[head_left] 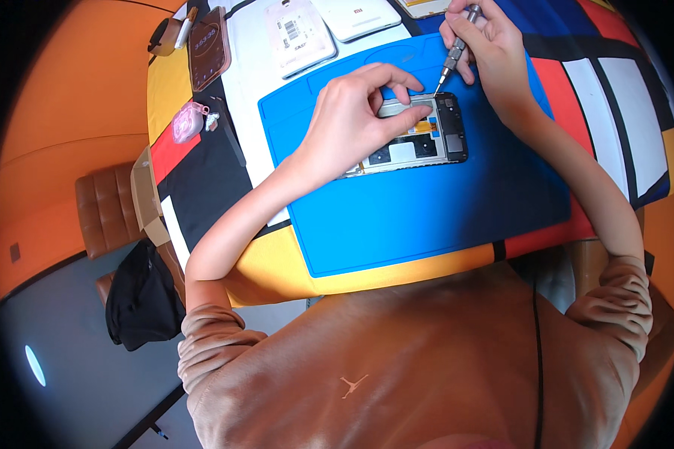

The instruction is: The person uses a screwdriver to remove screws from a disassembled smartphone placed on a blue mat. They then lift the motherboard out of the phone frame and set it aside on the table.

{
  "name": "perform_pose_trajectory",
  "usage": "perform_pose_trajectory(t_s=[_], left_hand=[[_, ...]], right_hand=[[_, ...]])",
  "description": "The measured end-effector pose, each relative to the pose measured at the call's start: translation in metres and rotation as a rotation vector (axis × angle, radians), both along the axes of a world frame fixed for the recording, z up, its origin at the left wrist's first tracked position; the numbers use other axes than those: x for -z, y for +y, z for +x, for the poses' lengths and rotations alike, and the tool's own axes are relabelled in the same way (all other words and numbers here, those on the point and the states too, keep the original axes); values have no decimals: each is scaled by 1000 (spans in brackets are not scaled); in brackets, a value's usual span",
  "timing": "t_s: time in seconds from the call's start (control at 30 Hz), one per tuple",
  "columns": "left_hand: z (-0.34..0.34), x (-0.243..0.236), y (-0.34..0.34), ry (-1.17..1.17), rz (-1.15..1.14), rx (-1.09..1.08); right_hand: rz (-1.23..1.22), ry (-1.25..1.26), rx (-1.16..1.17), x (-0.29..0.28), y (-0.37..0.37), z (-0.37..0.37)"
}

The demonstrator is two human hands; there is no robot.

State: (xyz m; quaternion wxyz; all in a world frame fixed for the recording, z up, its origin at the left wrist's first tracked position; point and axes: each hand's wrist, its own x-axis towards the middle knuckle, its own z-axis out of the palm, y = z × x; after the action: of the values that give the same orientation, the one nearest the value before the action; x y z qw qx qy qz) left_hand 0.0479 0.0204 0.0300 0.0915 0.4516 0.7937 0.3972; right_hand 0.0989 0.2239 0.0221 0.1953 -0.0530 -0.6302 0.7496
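An opened smartphone [453,127], its back off and its inner parts bare, lies on a blue work mat [419,217]. My left hand [352,108] is closed on it from the left, with the thumb over its inside and the fingers curled at its far edge. Part of the phone is hidden under that hand. In my right hand [498,49] I grip a slim metal precision screwdriver [454,55], held slanted. Its tip points down at the far edge of the phone, close to the dark end; whether it sits in a screw is too small to tell.
Beyond the mat lie a white phone back with a label [299,37] and another white phone [356,16]. A phone with a lit screen [209,49], a roll of tape [165,36] and a pink earbud case [189,122] lie at the left. The tablecloth [277,262] is colour-blocked.
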Motion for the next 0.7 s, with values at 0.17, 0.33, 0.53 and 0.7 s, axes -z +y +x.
perform_pose_trajectory(t_s=[0.17,0.33,0.53,0.7], left_hand=[[-3,-1,-1,-40,-41,29],[-4,1,-1,-10,-26,53],[-5,1,-1,2,-26,58],[-4,0,-1,-7,-27,48]], right_hand=[[-10,-16,-71,-1,-1,1],[6,-6,-106,-2,-4,3],[34,-7,-95,-4,-5,3],[35,17,-82,-6,-8,5]])
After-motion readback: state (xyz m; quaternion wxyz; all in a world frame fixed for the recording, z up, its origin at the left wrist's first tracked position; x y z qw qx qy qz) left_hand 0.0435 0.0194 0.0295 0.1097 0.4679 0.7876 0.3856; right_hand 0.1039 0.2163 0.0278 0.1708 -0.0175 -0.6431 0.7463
